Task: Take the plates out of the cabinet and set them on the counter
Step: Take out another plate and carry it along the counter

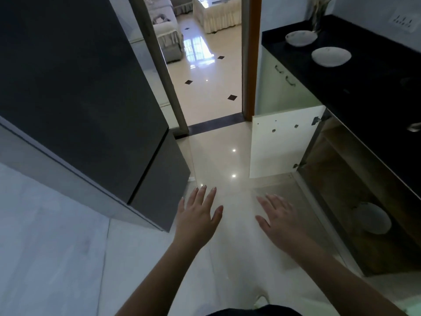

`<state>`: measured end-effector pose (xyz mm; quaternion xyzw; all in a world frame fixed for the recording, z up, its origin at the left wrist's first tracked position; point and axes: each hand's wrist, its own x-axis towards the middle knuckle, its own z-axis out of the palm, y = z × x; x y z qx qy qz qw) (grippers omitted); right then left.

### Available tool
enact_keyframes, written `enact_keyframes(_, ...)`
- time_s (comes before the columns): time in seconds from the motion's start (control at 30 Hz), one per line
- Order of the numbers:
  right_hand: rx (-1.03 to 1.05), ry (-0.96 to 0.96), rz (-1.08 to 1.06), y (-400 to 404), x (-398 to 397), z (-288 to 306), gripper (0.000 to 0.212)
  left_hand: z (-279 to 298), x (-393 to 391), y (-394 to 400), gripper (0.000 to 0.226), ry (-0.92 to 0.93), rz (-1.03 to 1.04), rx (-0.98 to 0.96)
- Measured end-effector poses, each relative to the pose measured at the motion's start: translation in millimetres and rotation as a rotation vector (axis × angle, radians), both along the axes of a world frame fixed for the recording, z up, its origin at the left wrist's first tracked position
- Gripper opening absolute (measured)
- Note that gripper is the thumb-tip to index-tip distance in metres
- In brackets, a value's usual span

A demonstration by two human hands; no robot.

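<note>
Both hands are extended forward, palms down, over the pale tiled floor (218, 156), near the bottom centre of the view. The left hand (198, 215) has its fingers (209, 197) spread wide and holds nothing. The right hand (279, 218) is likewise flat with its fingers (270, 205) fanned apart and empty; it is slightly blurred. Neither hand touches any object.

On the right, a black surface (364, 92) runs from near to far. Two white plates rest on it at the far end: the farther plate (301, 38) lies close to the surface's far left corner, and the nearer plate (331, 56) sits just beside it, to the right and closer. The two are apart, not stacked.

Below the surface, the cabinet (369, 183) stands open, its white door (282, 142) swung out over the floor. Inside, on the brown cabinet bottom, one more white plate (371, 217) lies to the right of the right hand and apart from it. The interior is dim and the plate's outline is soft.

On the left stands a tall dark grey appliance (86, 99). Beyond the doorway (209, 65) at far centre, a brighter room with pale covered furniture is visible.
</note>
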<state>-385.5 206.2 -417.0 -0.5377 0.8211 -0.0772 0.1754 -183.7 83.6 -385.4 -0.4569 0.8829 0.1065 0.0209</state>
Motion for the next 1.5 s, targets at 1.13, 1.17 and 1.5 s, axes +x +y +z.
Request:
enact_keyframes(1.13, 0.045, 0.097, -1.155, 12.0, -63.4, -0.3, 0.056, -46.8, -319.8, -118.8, 0.064, -0.013, -1.263, 0.018)
enact_keyframes(1.17, 0.043, 0.093, -1.153, 12.8, -69.9, -1.1, 0.056, -45.9, -323.8, -114.6, 0.067, -0.019, -1.278, 0.010)
enact_keyframes(1.5, 0.024, 0.099, -1.065, 9.4, -139.2, -2.8, 0.059, -51.2, -356.4, -112.6, 0.071, -0.054, -1.257, 0.012)
